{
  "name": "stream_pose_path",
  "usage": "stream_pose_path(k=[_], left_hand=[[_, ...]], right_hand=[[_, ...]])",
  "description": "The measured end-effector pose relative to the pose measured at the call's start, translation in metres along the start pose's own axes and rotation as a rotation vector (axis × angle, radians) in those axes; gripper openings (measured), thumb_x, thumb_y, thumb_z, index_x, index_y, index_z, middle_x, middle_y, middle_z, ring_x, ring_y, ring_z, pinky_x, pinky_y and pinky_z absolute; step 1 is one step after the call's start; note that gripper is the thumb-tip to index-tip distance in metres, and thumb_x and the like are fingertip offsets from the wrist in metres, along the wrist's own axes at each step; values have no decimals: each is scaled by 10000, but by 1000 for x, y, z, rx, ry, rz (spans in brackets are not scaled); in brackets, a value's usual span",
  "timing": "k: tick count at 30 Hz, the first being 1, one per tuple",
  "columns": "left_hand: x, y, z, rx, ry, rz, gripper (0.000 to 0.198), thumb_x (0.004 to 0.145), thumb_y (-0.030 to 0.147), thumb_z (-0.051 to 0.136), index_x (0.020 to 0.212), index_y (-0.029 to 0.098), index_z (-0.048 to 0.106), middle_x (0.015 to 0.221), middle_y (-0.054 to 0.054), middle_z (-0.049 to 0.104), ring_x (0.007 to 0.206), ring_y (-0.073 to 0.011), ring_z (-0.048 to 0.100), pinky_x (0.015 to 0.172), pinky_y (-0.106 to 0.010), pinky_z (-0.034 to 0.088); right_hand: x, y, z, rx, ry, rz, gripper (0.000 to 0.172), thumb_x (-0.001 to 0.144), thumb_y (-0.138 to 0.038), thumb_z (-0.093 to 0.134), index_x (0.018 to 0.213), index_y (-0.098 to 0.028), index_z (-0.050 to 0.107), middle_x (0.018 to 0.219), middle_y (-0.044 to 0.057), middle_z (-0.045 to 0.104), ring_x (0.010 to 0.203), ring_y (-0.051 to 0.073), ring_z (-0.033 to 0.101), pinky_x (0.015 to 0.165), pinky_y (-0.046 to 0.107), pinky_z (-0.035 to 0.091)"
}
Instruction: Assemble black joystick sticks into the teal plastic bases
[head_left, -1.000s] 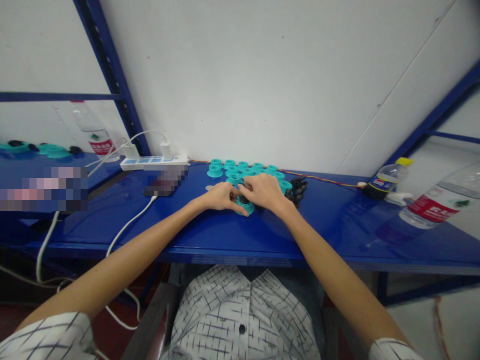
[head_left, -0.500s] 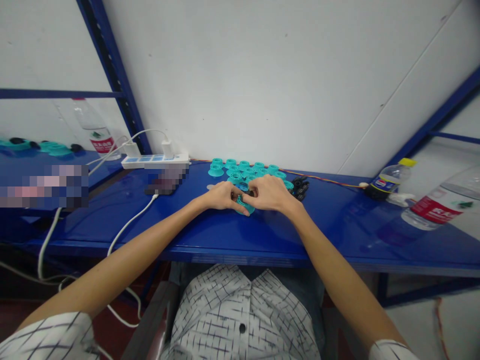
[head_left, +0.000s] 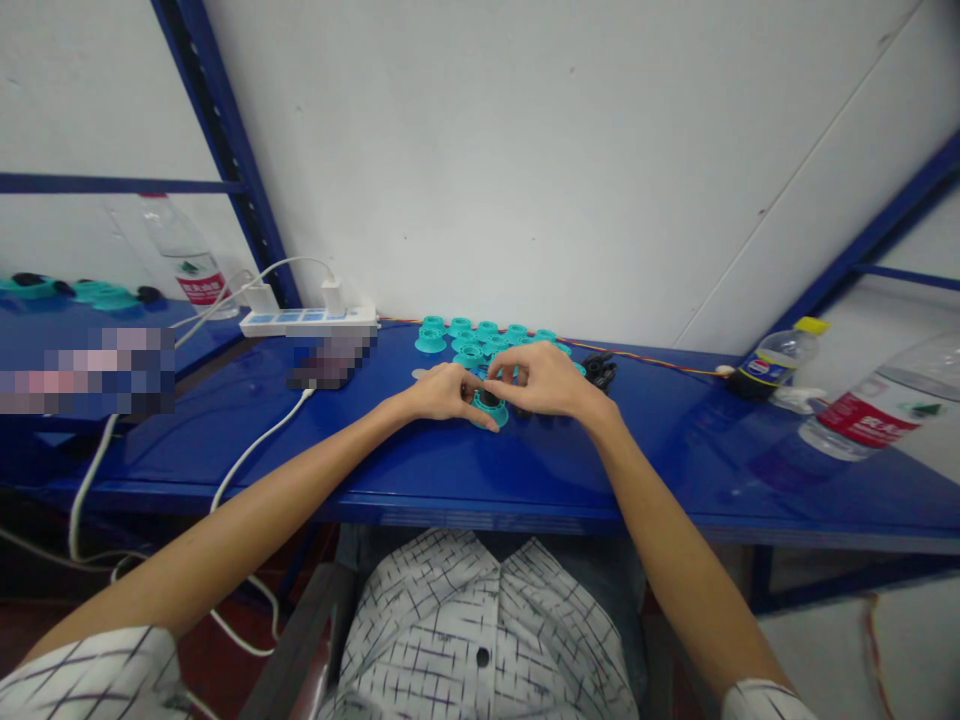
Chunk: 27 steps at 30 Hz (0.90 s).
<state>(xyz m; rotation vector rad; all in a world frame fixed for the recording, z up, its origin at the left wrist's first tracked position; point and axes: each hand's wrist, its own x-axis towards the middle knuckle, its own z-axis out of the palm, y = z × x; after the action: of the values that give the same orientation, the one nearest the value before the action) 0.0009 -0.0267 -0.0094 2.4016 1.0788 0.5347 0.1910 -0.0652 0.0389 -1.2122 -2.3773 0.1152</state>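
- Left hand: fingers curled around the rim of a teal flanged cup
- Right hand: fingertips at the cup's dark centre
- Behind them: rows of teal cups on the blue desk
- Just right of the rows: a heap of small black parts

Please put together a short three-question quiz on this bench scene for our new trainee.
1. Which hand is nearer the pile of black parts: A, the left hand, or B, the right hand?
2. True or false: the teal flanged piece lies beneath the person's hands.
3. What colour is the cap of the Pepsi bottle?

Key: 1. B; 2. True; 3. Yellow.
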Motion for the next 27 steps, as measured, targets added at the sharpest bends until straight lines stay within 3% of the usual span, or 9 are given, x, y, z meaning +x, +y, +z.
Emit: stream_pose_path(k=[3, 8, 15, 23, 27], left_hand=[[0, -1, 1, -13, 12, 3, 597, 523, 704, 768, 537, 153, 537, 479, 59, 439, 496, -82, 380, 489, -240, 212], [1, -2, 2, -18, 24, 1, 604, 521, 707, 767, 525, 151, 530, 476, 60, 434, 497, -80, 371, 496, -243, 217], [0, 1, 1, -17, 21, -13, 583, 516, 679, 784, 528, 151, 536, 472, 63, 421, 492, -77, 358, 487, -241, 211], [2, 2, 3, -24, 36, -65, 610, 488, 670, 801, 453, 160, 468, 441, 51, 417, 471, -76, 352, 474, -248, 218], [2, 1, 3, -9, 36, -51, 626, 493, 684, 793, 450, 163, 449, 434, 55, 397, 462, -71, 333, 471, -256, 195]], right_hand=[[1, 4, -1, 56, -45, -79, 203, 752, -222, 626, 878, -192, 782, 770, 26, 709, 625, 121, 541, 597, 245, 341], [2, 4, 2, 80, -69, -82, 209, 761, -178, 604, 885, -164, 772, 733, 28, 696, 622, 119, 542, 602, 243, 356], [5, -1, 7, 97, -125, -23, 147, 813, -246, 641, 850, -133, 729, 654, 17, 653, 591, 116, 525, 572, 235, 320], [10, -3, 20, -270, -31, 53, 394, 920, -464, 500, 782, -163, 714, 724, 74, 697, 625, 167, 540, 568, 277, 243], [9, -3, 19, -337, -13, 95, 455, 923, -500, 467, 731, -177, 724, 715, 78, 701, 639, 177, 553, 564, 283, 225]])
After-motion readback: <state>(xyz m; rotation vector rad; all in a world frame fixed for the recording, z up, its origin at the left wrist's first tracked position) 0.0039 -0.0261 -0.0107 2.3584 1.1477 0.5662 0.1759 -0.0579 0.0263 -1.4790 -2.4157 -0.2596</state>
